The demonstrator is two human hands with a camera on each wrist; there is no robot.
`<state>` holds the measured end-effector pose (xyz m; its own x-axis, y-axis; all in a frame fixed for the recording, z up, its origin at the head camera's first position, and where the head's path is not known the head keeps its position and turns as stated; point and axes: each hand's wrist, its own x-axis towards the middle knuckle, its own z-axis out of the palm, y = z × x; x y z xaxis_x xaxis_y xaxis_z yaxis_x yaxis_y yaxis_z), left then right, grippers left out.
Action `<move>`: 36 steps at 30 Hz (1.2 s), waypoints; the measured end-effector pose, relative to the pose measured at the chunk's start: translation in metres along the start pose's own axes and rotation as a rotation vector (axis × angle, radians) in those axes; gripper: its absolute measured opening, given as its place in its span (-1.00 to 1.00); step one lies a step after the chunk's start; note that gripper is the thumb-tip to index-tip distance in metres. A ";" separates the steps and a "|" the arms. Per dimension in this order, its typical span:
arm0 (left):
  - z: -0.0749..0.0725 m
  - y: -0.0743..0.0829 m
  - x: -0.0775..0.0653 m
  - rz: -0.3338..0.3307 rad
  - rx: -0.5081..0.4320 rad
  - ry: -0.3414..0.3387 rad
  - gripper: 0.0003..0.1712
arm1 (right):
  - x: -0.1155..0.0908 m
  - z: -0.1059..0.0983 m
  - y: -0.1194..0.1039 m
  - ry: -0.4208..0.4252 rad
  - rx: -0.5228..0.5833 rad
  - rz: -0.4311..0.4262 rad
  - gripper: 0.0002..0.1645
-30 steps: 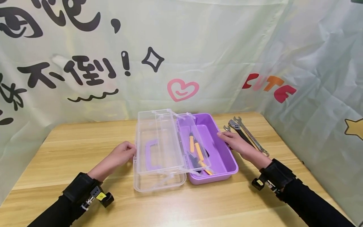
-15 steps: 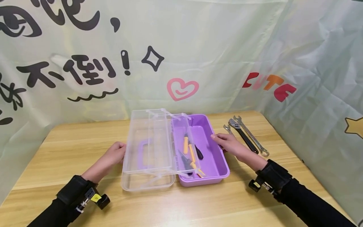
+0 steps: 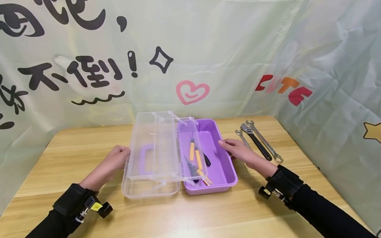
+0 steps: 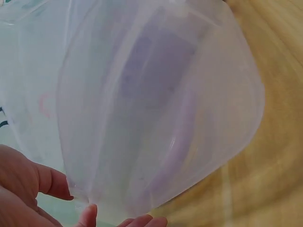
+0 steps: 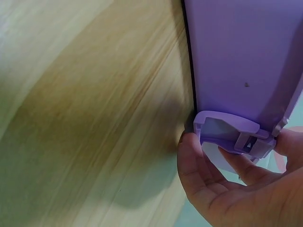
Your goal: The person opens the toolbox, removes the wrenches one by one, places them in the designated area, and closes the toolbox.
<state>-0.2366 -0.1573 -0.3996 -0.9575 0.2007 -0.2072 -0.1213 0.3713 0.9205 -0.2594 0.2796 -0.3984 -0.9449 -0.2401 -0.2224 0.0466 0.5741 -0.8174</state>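
A purple toolbox (image 3: 224, 168) lies on the wooden table with its clear lid (image 3: 150, 191) folded out to the left. A clear upper tray (image 3: 143, 132) spans lid and base. My left hand (image 3: 117, 158) holds the lid's left edge, thumb and fingers around its rim in the left wrist view. The right hand (image 3: 238, 150) grips the base's right wall, fingers curled beside the purple latch (image 5: 258, 142). In the base lie several tools with orange handles (image 3: 198, 158) and a black-handled one (image 3: 206, 160), partly seen through the tray.
To the right of the toolbox lie a small wrench (image 3: 244, 138), an adjustable wrench (image 3: 259, 145) with a black grip, and a long combination wrench (image 3: 266, 142). A printed cloth (image 3: 226, 56) hangs behind and along the right side of the table.
The toolbox has slid left across the table, both hands moving along with it. The wrenches at the right show more fully now.
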 end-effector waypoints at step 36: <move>-0.014 0.004 -0.003 -0.080 -0.273 -0.026 -0.40 | -0.001 0.000 -0.002 -0.006 0.012 0.008 -0.28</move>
<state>-0.2383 -0.1692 -0.3902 -0.9354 0.2048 -0.2882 -0.2658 0.1302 0.9552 -0.2584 0.2790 -0.3968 -0.9424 -0.2404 -0.2326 0.0584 0.5664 -0.8221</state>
